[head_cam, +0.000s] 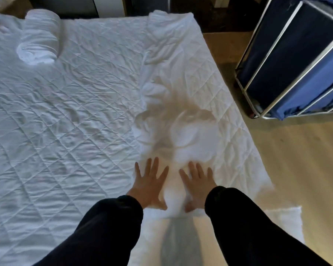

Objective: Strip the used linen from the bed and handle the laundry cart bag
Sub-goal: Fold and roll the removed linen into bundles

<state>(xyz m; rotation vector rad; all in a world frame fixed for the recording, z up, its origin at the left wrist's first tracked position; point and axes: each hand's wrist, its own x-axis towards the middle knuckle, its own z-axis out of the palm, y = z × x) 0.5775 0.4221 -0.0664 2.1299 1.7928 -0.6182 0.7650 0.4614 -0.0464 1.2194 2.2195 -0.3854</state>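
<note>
- Head view: a wide bed fills most of the picture. It is covered by a white quilted pad with a diamond stitch pattern and many small wrinkles.
- The floor to the right of the bed is light wood. Dark furniture stands behind the far edge of the bed.
- A white roll of cloth lies on the far left part of the bed, with one spiral end turned toward the camera.
- The linen is a crumpled white heap on the right part of the bed, just in front of the hands. It is blurred. Its long axis runs away from the person toward the far right corner, roughly along the right edge of the bed.
- The cart stands on the floor at the upper right, well apart from the hands. It has a metal tube frame, and the dark blue bag hangs inside this frame.
- The left hand is flat, palm down, with straight spread fingers, and grips nothing.
- The right hand is the same, flat and spread, with the thumb toward the left hand.
- Both hands are over the near end of the linen. I cannot tell if they touch it.
- The sleeves are black.
</note>
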